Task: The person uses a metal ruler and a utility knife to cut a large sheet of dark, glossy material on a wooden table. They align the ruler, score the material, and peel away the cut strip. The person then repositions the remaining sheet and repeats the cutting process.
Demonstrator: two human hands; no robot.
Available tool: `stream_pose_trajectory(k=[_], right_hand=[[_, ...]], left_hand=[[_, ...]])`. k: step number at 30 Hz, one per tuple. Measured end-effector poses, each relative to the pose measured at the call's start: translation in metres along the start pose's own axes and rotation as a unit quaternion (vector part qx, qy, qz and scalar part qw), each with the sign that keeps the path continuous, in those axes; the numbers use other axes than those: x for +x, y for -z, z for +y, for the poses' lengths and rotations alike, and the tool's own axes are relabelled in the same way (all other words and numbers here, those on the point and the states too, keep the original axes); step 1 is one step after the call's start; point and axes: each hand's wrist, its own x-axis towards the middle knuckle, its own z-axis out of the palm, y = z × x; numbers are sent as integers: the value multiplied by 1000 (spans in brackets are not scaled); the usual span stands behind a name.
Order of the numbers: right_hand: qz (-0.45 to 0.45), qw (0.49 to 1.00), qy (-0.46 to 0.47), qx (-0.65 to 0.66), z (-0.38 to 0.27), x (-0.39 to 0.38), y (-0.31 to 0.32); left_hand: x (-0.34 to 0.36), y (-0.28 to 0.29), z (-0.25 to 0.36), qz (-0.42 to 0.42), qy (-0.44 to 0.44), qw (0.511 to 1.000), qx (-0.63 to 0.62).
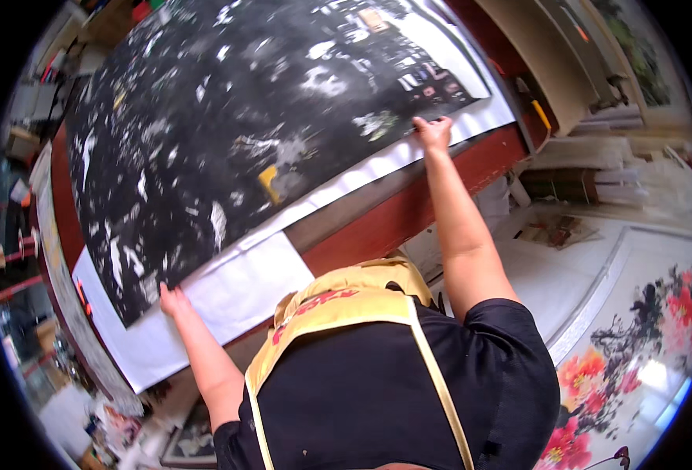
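A large dark ink painting (220,141), mottled with white, grey and a yellow patch, spreads over white backing paper (220,290) on a red-brown table (408,211). My left hand (172,299) pinches its near edge toward the lower left corner. My right hand (432,131) grips the same edge farther right, near the right corner. The white paper shows beneath and beyond the near edge. A yellow apron (338,313) covers part of my front.
Shelves with stacked papers and rolls (581,176) stand at the right. A large flower painting (667,313) lies at lower right. An orange-handled tool (83,294) rests on the left edge of the table, and assorted clutter (56,352) lies beyond it.
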Motion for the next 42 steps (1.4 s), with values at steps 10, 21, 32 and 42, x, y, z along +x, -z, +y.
stream_pose_trajectory(k=[10,21,32,42], right_hand=[[-308,827,469,-49,-114,-197,26],[-433,458,774,-62,-186,-380,-76],[-426,439,786,-90,-190,-415,-107],[-553,333,763,-38,-169,-390,-71]], left_hand=[[-24,26,42,-33,-8,999,-26],[-34,8,26,55,-36,997,34],[-105,-40,59,107,-18,987,118],[-122,-46,69,109,-36,982,149]])
